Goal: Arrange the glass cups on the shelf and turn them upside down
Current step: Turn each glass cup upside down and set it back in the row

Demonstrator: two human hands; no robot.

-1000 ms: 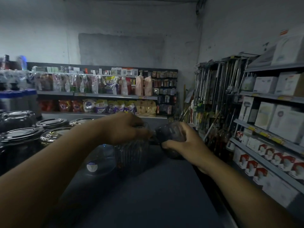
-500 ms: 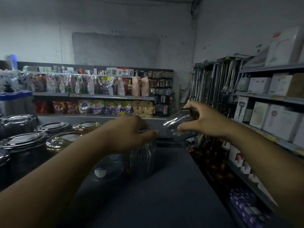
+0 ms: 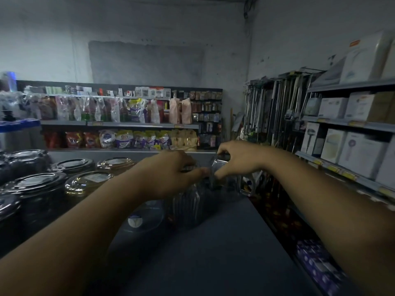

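A dark grey shelf [image 3: 203, 263] in a dimly lit shop carries the glassware, with a person's two bare arms reaching forward over it. Along the right wall, racks hold white boxes [image 3: 361, 152]; on the far wall, rows of coloured packets [image 3: 128, 139] fill two tiers. At the left of the shelf stand round lidded jars [image 3: 36, 189], packed close together. Near the middle of the shelf stands a ribbed glass cup [image 3: 188, 208], with a clear round dish [image 3: 141, 218] bearing a sticker just beside it on the left. The left hand [image 3: 168, 171] is laid over the top of the ribbed glass cup, fingers curled down and gripping its upper edge. The right hand [image 3: 241, 159] holds a smaller glass cup [image 3: 215, 167] off the shelf, fingers and thumb curled round it, just right of the ribbed one and close to the left fingertips. Blur hides which way up the smaller cup is turned.
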